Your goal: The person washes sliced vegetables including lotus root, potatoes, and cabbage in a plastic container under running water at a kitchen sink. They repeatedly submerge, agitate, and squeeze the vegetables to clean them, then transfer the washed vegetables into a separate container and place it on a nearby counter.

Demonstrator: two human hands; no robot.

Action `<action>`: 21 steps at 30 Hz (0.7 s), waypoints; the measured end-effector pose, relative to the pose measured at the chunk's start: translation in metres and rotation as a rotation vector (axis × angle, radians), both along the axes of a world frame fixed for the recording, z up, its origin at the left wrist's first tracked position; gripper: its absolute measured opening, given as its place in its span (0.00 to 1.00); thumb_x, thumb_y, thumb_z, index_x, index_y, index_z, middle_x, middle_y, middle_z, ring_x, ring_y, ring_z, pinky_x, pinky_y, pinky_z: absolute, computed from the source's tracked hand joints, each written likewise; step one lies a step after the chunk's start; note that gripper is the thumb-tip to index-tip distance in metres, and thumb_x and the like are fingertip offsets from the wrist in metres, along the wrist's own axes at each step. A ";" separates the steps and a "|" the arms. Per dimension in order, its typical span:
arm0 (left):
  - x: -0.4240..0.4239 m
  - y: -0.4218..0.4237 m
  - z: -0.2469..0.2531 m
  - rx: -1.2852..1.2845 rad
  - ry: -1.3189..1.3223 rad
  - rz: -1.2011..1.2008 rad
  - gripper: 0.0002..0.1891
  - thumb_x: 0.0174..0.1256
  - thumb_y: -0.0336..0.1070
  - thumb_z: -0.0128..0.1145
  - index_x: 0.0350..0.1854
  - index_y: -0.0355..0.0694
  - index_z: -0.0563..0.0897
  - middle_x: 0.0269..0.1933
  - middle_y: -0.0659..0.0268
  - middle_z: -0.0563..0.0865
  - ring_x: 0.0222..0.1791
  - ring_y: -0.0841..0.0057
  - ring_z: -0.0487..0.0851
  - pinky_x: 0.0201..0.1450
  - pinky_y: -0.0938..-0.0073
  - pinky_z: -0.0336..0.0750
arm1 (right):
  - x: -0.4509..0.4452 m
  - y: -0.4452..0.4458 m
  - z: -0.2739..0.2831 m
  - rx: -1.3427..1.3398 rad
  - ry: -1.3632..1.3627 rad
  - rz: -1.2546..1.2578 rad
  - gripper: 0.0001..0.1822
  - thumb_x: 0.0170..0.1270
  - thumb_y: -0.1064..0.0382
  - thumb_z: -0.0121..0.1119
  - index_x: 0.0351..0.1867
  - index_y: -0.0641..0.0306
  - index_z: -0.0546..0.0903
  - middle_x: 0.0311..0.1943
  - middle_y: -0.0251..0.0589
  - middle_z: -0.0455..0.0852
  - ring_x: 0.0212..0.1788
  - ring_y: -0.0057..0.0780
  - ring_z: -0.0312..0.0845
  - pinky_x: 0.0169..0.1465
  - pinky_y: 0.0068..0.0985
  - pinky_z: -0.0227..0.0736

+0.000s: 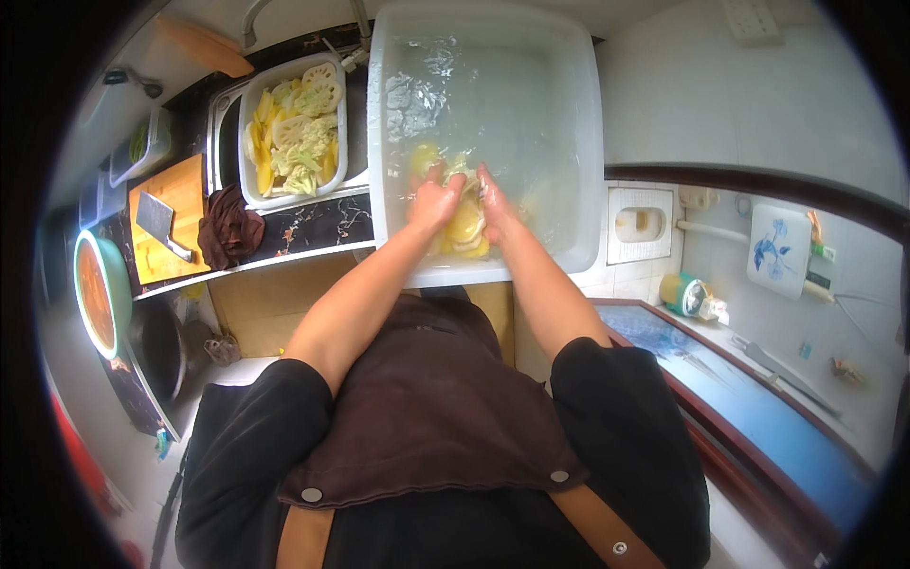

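A large white plastic tub (590, 142) of water stands before me, its surface rippled and bubbly at the upper left. Both my hands are inside it near its lower edge. My left hand (435, 203) and my right hand (498, 206) cup a bunch of yellow and pale sliced vegetables (466, 224) between them, wet and partly under water. Another yellow slice (425, 158) floats just above my left hand. Left of the tub, a white basin (244, 142) holds lotus root slices (320, 82), cauliflower florets (298, 174) and yellow slices, possibly potato (263, 163).
On the black counter (313, 227) lie a brown cloth (231, 227) and a wooden cutting board (178, 249) with a cleaver (156, 217). A green-rimmed bowl (82, 249) and clear plastic containers (146, 160) are farther left. A squat toilet (640, 252) and an open door (711, 355) are at right.
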State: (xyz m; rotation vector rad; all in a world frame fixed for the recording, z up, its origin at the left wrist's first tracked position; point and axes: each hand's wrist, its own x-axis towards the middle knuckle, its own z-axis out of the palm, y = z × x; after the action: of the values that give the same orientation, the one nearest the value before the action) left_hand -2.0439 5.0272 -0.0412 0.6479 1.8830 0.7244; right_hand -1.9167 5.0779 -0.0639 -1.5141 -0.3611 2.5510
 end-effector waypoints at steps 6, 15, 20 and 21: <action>0.009 -0.002 -0.015 0.112 0.076 0.072 0.35 0.58 0.58 0.55 0.66 0.44 0.74 0.67 0.43 0.67 0.65 0.44 0.68 0.67 0.55 0.64 | -0.024 -0.009 -0.033 0.129 -0.010 -0.174 0.46 0.65 0.24 0.40 0.73 0.55 0.61 0.74 0.42 0.57 0.75 0.42 0.49 0.72 0.52 0.45; 0.018 0.016 0.036 0.256 0.313 0.090 0.29 0.61 0.57 0.56 0.61 0.47 0.78 0.56 0.49 0.72 0.56 0.50 0.71 0.62 0.56 0.68 | -0.037 -0.002 0.059 0.357 0.008 -0.381 0.37 0.70 0.31 0.41 0.64 0.60 0.71 0.60 0.41 0.75 0.62 0.36 0.70 0.63 0.34 0.66; 0.025 0.016 0.059 0.297 0.246 0.102 0.28 0.61 0.56 0.55 0.61 0.48 0.79 0.56 0.49 0.72 0.57 0.50 0.72 0.61 0.55 0.69 | -0.034 -0.003 0.089 0.406 0.035 -0.425 0.33 0.73 0.34 0.38 0.60 0.61 0.73 0.56 0.42 0.78 0.59 0.36 0.74 0.60 0.33 0.70; 0.027 0.018 0.064 0.296 0.202 0.093 0.28 0.61 0.56 0.55 0.61 0.49 0.79 0.57 0.49 0.72 0.57 0.50 0.72 0.61 0.56 0.69 | -0.031 -0.003 0.098 0.424 0.011 -0.430 0.33 0.73 0.34 0.38 0.60 0.61 0.73 0.56 0.42 0.78 0.59 0.36 0.74 0.60 0.33 0.71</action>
State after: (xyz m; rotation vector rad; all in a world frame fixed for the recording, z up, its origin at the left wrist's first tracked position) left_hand -2.0168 5.0450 0.0230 0.8497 2.0189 1.0438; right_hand -1.9476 5.0751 0.0342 -1.2570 -0.4775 1.9957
